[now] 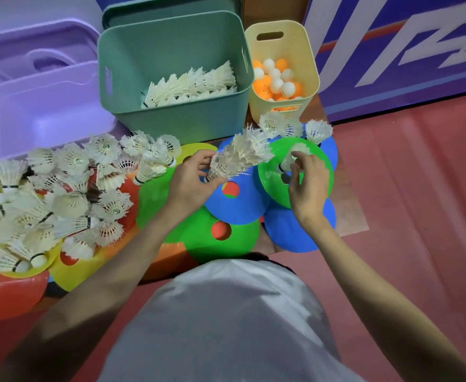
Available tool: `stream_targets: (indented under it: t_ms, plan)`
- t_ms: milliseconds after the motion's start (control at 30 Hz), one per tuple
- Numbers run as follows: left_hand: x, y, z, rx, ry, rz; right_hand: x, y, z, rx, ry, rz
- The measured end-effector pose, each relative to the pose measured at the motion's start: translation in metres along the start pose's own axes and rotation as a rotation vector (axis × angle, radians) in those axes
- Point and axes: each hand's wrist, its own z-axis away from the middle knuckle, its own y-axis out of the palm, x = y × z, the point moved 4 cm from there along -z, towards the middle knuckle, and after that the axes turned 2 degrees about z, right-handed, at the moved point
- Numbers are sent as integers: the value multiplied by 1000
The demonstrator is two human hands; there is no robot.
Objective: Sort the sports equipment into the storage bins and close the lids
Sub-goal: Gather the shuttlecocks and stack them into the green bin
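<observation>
Several shuttlecocks nested into one stack [240,155] are gripped by the left hand [196,175], fingers curled round the lower end, feathers pointing up and right above the blue disc cone [234,208]. The right hand [306,186] pinches a single shuttlecock [292,157] just over the green disc cone [320,166], which partly overlaps the blue one. Three loose shuttlecocks [289,128] stand just beyond the green cone, near the foot of the yellow bin.

Bins — the green bin [171,117] stands open directly beyond the hands, with shuttlecocks laid in rows along its floor; its lid [143,9] appears to lean behind it. The yellow bin [309,70], touching its right side, holds orange and white table-tennis balls [276,84]. The purple bin [33,111] sits at left, open, with a purple lid [33,42] behind.

To the left, a large heap of shuttlecocks [61,194] covers further red, yellow and orange cones [19,293] — most of those are hidden beneath it. More green and blue cones overlap under both forearms. All rests on a red floor [419,216].
</observation>
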Motion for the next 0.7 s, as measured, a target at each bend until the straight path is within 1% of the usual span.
stream_targets:
  t_ms: [100,133,200,300,433,500,600,700]
  plan:
    - [-5,-19,-2,-41,40,-59,42,-25,0,-241,-82,-192]
    - [-5,-26,-3,-49,46,-80,54,-30,0,-294,-93,-267]
    - [-2,-38,-4,-58,51,-127,72,-37,-3,-348,-114,-387]
    - [4,-52,-9,-63,58,-169,94,-33,-8,-314,-122,-473]
    - [3,-66,-16,-58,74,-185,116,-16,-13,-149,-105,-580]
    - [-1,-74,-21,-35,108,-197,122,-9,-19,-104,-97,-595]
    - [-11,-91,-35,-17,130,-183,126,-7,-37,-137,-51,-599]
    - [-24,-110,-59,3,162,-219,132,-4,-63,-168,-39,-587]
